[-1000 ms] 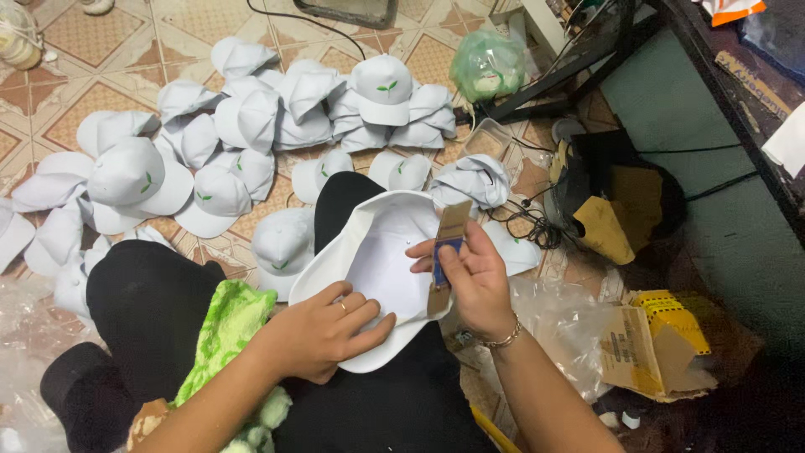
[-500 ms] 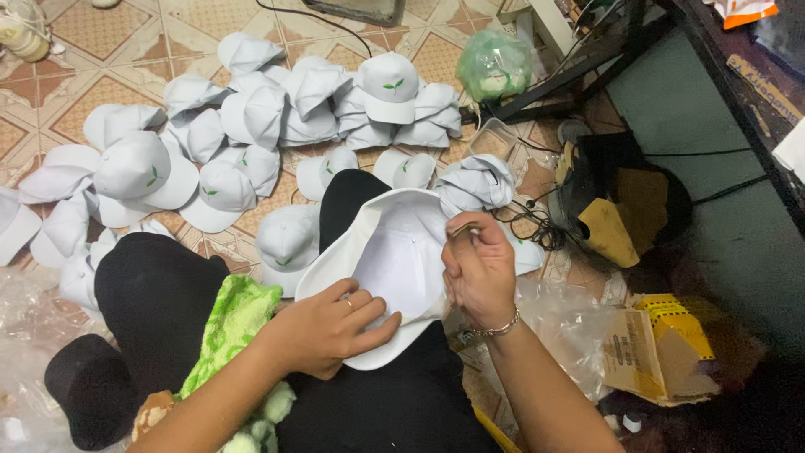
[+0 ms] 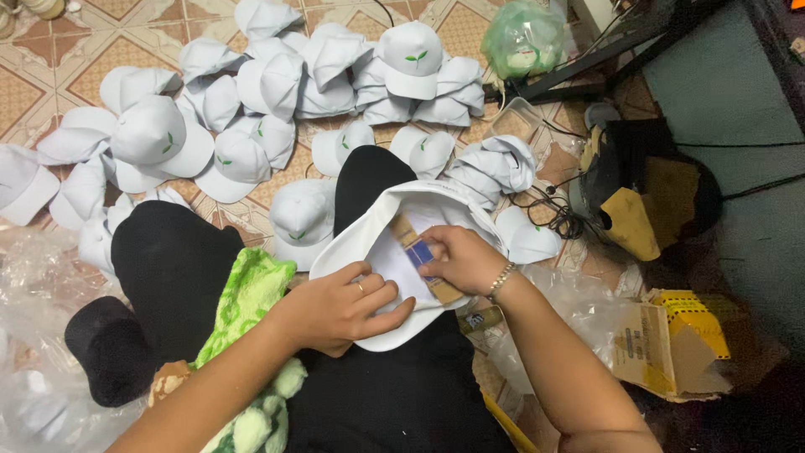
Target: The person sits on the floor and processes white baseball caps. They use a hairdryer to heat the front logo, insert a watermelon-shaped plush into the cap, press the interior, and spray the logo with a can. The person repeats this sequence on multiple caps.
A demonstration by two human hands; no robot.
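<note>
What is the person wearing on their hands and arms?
Both arms are bare, with no sleeves in view. The left hand has a thin ring on one finger. The right hand has a beaded, silvery bracelet around the wrist. No gloves.

Two hands (image 3: 335,306), one cardboard tag (image 3: 419,256), many white caps (image 3: 159,134).

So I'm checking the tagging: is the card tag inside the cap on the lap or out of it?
Inside. The right hand presses the brown-and-blue card tag against the upturned white cap, which the left hand steadies.
</note>
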